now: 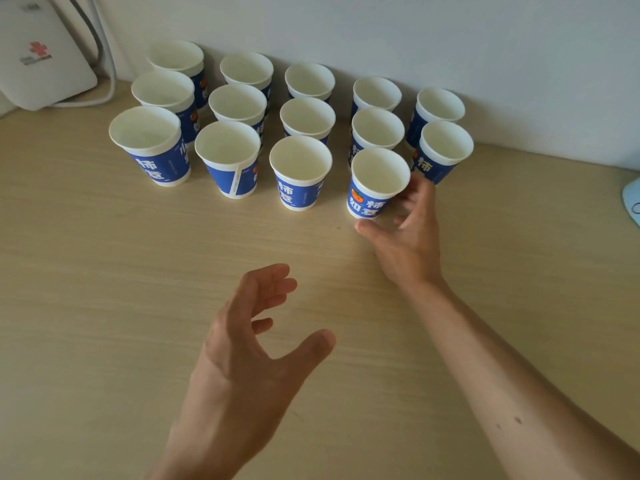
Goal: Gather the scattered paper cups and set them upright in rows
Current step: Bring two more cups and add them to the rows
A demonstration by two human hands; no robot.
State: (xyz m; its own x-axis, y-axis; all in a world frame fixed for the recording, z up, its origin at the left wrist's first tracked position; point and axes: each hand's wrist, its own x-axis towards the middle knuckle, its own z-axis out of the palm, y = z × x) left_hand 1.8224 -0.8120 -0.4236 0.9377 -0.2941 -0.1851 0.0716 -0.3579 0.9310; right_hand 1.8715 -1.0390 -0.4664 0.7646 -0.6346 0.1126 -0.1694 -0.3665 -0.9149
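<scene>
Several blue-and-white paper cups stand upright in rows near the wall on the wooden table (104, 271). The front-right cup (375, 183) stands at the near end of its column. My right hand (407, 237) is cupped around it, fingers against its right side and thumb tip at its base. Just behind my fingers stands another cup (441, 152). My left hand (256, 341) hovers over the bare table in front of the rows, fingers spread, holding nothing.
A white device (38, 53) with cables lies at the back left corner. A pale blue object (632, 199) pokes in at the right edge. The grey wall (485, 46) runs right behind the back row.
</scene>
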